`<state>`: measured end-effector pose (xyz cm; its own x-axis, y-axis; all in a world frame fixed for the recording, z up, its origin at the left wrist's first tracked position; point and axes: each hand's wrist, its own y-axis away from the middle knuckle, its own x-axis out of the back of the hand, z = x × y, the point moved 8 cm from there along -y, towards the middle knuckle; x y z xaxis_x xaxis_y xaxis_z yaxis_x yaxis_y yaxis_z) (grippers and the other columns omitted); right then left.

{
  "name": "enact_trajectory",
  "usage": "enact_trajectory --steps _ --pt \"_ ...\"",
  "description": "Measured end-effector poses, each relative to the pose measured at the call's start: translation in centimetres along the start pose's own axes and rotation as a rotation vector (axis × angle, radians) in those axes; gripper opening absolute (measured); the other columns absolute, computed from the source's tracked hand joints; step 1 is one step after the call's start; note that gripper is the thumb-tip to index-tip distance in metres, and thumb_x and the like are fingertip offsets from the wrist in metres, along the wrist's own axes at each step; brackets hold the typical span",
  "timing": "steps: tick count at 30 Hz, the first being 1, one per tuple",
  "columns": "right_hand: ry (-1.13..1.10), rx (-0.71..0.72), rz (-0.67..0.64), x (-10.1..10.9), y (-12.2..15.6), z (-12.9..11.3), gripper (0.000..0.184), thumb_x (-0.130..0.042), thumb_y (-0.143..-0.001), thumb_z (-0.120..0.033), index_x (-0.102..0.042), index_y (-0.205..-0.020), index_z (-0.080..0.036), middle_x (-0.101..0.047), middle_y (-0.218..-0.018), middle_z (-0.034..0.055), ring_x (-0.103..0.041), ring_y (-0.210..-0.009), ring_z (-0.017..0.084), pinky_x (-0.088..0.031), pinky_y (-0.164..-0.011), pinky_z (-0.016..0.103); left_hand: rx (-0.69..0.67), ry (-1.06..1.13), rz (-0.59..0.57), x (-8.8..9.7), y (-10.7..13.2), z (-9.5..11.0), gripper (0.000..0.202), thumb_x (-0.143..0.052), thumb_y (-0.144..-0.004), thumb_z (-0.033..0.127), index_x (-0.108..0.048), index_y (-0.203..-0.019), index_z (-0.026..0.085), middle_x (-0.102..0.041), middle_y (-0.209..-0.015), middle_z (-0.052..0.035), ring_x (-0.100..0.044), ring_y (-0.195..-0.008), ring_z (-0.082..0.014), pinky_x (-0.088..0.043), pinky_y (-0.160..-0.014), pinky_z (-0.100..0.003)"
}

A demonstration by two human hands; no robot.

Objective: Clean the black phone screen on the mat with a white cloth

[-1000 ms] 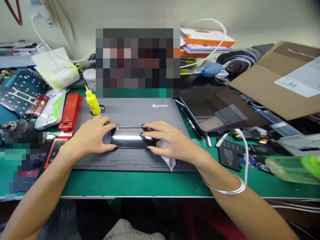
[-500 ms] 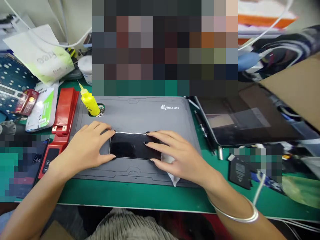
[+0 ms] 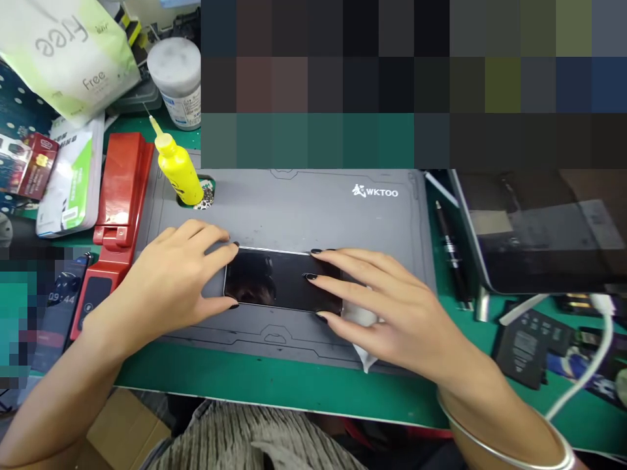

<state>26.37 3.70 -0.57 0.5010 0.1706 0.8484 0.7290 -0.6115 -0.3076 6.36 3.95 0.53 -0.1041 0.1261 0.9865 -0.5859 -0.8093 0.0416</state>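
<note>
While the left hand (image 3: 166, 282) and the right hand (image 3: 394, 316) lie spread over it, a black glass panel (image 3: 281, 279) rests flat on a gray repair mat (image 3: 294, 215), in the lower middle part. Left fingertips hook at the panel's upper left corner and the left thumb sits at its lower edge. The right fingertips lie on its right half, with the nails near the top and bottom edges. It seems both hands hold the panel from two ends, so it stays flat and cannot slide. A crumpled white cloth (image 3: 361, 323) is just under the right hand. Behind the left hand, a yellow glue bottle (image 3: 177, 168) stands in a round hole of the mat, probably to keep it upright. A white "WKTOO" logo (image 3: 375, 190) is printed on the mat, a green-and-white bag (image 3: 63, 55) reads "Free", and a small screen (image 3: 61, 299) shows 09:44.
</note>
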Motion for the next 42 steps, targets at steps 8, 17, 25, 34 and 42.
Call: enact_trajectory --steps 8,17,25,34,42 --pt "0.014 0.012 0.014 0.2 0.1 -0.2 0.022 -0.065 -0.090 -0.017 -0.061 -0.112 -0.017 -0.066 -0.123 0.0200 -0.063 -0.111 0.035 -0.057 -0.086 0.054 0.009 0.015 -0.018 -0.2 -0.1 -0.1 0.044 -0.071 -0.084 0.045 -0.064 -0.116 0.016 -0.063 -0.121 -0.0127 -0.057 -0.111 -0.0319 -0.050 -0.091 -0.046" --pt "0.009 0.011 0.014 0.1 0.0 -0.2 0.023 -0.066 -0.089 -0.017 -0.062 -0.112 -0.019 -0.066 -0.124 0.0174 -0.063 -0.111 0.034 -0.057 -0.086 0.052 0.015 0.019 -0.021 -0.4 -0.2 -0.3 0.047 -0.071 -0.083 0.048 -0.064 -0.118 0.016 -0.063 -0.120 -0.0117 -0.057 -0.110 -0.0309 -0.047 -0.092 -0.044" --pt "-0.010 -0.011 0.051 -0.1 0.1 0.3 0.023 -0.066 -0.089 -0.023 -0.067 -0.112 -0.022 -0.068 -0.126 0.0127 -0.063 -0.114 0.030 -0.056 -0.092 0.051 0.014 0.028 0.005 -0.3 -0.1 -0.6 0.048 -0.071 -0.082 0.049 -0.064 -0.118 0.018 -0.063 -0.119 -0.0111 -0.057 -0.110 -0.0304 -0.048 -0.093 -0.045" --pt "-0.006 0.009 0.040 -0.4 -0.3 0.8 0.026 -0.066 -0.088 -0.025 -0.072 -0.113 -0.023 -0.067 -0.129 0.0113 -0.062 -0.117 0.028 -0.055 -0.095 0.050 0.049 -0.009 -0.008 0.0 -0.1 -0.9 0.050 -0.072 -0.080 0.046 -0.064 -0.119 0.017 -0.063 -0.120 -0.0118 -0.058 -0.110 -0.0308 -0.051 -0.093 -0.046" --pt "0.015 0.032 0.023 -0.5 -0.6 0.9 0.026 -0.070 -0.085 -0.024 -0.074 -0.110 -0.020 -0.067 -0.128 0.0120 -0.063 -0.115 0.029 -0.055 -0.094 0.049 0.047 -0.031 -0.014 0.2 -0.2 -1.0 0.051 -0.069 -0.080 0.049 -0.064 -0.121 0.018 -0.062 -0.119 -0.0124 -0.058 -0.110 -0.0304 -0.051 -0.093 -0.045"
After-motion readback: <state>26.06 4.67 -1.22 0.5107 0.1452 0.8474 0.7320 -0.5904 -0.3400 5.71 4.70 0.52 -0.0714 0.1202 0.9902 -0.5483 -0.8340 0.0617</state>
